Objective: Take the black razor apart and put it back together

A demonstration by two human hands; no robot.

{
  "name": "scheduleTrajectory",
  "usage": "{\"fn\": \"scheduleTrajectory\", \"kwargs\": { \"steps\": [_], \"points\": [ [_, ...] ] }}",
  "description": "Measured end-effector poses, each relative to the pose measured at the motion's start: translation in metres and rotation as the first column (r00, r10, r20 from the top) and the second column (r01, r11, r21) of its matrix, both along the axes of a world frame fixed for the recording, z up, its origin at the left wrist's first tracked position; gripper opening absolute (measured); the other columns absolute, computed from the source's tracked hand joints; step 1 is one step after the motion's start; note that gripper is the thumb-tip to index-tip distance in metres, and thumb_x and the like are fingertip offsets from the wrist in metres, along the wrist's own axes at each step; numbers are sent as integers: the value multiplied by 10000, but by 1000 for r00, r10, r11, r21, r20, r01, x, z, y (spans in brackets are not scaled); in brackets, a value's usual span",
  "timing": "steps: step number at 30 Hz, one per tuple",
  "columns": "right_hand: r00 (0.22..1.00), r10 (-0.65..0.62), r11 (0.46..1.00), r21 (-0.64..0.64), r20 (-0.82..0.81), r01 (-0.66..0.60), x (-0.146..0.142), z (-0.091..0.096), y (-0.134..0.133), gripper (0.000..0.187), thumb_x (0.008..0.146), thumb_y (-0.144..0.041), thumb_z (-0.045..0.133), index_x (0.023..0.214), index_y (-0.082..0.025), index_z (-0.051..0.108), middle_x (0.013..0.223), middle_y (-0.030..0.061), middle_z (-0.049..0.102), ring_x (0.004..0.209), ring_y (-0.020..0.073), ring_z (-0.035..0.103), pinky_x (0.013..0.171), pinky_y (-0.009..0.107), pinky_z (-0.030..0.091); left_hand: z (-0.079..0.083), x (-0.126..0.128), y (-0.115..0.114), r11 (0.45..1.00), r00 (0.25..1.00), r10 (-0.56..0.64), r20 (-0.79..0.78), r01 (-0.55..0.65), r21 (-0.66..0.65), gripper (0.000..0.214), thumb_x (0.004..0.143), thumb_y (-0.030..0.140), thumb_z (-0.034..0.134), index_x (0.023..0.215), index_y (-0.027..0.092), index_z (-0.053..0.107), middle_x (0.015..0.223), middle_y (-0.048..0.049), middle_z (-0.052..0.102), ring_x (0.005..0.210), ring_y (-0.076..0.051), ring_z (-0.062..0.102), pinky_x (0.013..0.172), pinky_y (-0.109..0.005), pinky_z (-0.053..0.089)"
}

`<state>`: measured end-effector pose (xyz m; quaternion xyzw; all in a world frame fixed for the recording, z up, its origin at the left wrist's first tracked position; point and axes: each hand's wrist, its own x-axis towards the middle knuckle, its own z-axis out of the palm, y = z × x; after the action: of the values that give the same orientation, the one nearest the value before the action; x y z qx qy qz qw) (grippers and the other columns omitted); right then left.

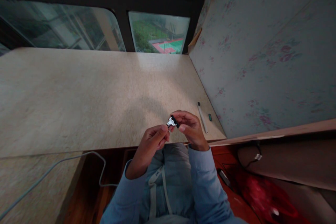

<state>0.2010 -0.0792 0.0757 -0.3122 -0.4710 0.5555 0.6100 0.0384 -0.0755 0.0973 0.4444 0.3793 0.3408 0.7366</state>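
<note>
Both hands meet over the near edge of a pale stone-patterned sill (91, 94). My right hand (189, 127) is closed around a small black and silver metal object (172, 121), perhaps a clip. My left hand (151, 141) has its fingers curled, and its fingertips pinch the silver end of the same object. Light blue sleeves cover both forearms.
A thin white pen (202, 117) and a small dark green cap (210, 117) lie on the sill by the flowered wall (262, 52). A grey cable (52, 168) hangs over the left edge. Windows stand behind. A red bag (265, 199) lies on the floor at the right.
</note>
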Motion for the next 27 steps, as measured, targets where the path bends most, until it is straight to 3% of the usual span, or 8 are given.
{"fn": "scheduleTrajectory", "kwargs": {
  "steps": [11, 27],
  "points": [
    [999, -45, 998, -47, 16, 45, 0, 3, 0, 441, 672, -463, 811, 1009, -202, 697, 946, 70, 751, 723, 180, 698, 696, 331, 579, -2, 0, 1, 999, 999, -34, -4, 34, 13, 547, 766, 662, 587, 603, 141, 547, 491, 46, 367, 434, -47, 271, 439, -230, 151],
    [998, -65, 996, -59, 2, 65, -2, 3, -1, 387, 657, -453, 826, 956, -221, 745, 910, 64, 772, 763, 202, 721, 695, 340, 593, -5, -1, 1, 995, 997, -67, -41, 70, 77, 533, 807, 654, 539, 637, 149, 550, 490, 56, 334, 441, -55, 241, 445, -241, 140]
  ]
}}
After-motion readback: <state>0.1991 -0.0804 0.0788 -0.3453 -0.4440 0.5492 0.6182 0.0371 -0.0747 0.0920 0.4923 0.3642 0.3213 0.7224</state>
